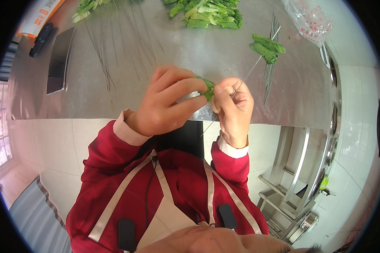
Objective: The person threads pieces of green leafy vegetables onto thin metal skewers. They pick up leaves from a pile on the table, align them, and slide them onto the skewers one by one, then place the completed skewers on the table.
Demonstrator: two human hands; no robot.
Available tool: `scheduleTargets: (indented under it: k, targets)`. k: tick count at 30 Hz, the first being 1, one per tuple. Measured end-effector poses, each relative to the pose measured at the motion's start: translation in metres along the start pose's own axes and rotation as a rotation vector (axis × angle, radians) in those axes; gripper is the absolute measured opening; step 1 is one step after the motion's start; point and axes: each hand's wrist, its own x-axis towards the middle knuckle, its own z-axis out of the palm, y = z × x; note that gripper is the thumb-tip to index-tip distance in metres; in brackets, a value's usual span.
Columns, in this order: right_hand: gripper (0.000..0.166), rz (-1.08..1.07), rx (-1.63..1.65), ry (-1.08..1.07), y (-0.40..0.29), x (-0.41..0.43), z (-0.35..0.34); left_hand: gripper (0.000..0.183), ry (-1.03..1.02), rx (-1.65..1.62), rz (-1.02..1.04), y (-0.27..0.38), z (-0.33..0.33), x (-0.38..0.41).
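Close to the steel table's front edge, my left hand [174, 98] holds a folded green leaf [208, 91] between its fingers. My right hand [234, 104] grips a thin metal skewer [253, 67] and its fingertips touch the same leaf. The skewer slants from below the hand up to the right, passing at rolled green leaves [266, 47]; whether it pierces them is unclear. Those leaves lie over a bundle of metal skewers [269, 79]. Loose skewers [103, 60] are spread on the left. A pile of leafy greens [212, 14] lies at the far middle.
The steel table [177, 47] also bears a dark flat tablet-like object [60, 60], a black object [41, 39] and a printed package [41, 17] at left. More greens [85, 9] lie at far left, a clear plastic bag [310, 22] at far right. A metal rack [285, 189] stands below right.
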Motion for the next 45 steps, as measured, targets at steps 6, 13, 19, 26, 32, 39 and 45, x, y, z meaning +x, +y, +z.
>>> scheduleTargets:
  k: [6, 13, 19, 26, 32, 39, 45]
  targets:
    - [0.014, 0.022, 0.028, 0.017, -0.002, 0.000, 0.004, 0.023, -0.023, 0.006, -0.018, 0.001, 0.001, -0.001]
    - [0.019, 0.090, 0.008, -0.020, -0.002, -0.001, -0.001, 0.025, -0.032, -0.066, -0.080, 0.000, 0.004, 0.001]
    - [0.023, 0.121, -0.115, -0.102, -0.008, -0.001, 0.000, 0.026, -0.079, -0.249, -0.307, 0.003, 0.001, 0.003]
    - [0.022, 0.056, -0.225, -0.088, 0.000, -0.003, -0.004, 0.026, -0.140, -0.646, -0.672, 0.002, -0.002, 0.000]
    - [0.028, -0.010, -0.288, -0.093, -0.001, -0.004, 0.002, 0.021, -0.081, -0.988, -0.890, -0.001, -0.002, -0.003]
    - [0.026, -0.081, -0.387, -0.062, 0.002, -0.006, 0.006, 0.021, -0.142, -1.108, -0.961, -0.004, -0.007, -0.002]
    - [0.021, -0.073, -0.314, -0.019, 0.002, -0.005, 0.007, 0.021, -0.105, -1.144, -0.970, -0.001, -0.005, 0.001]
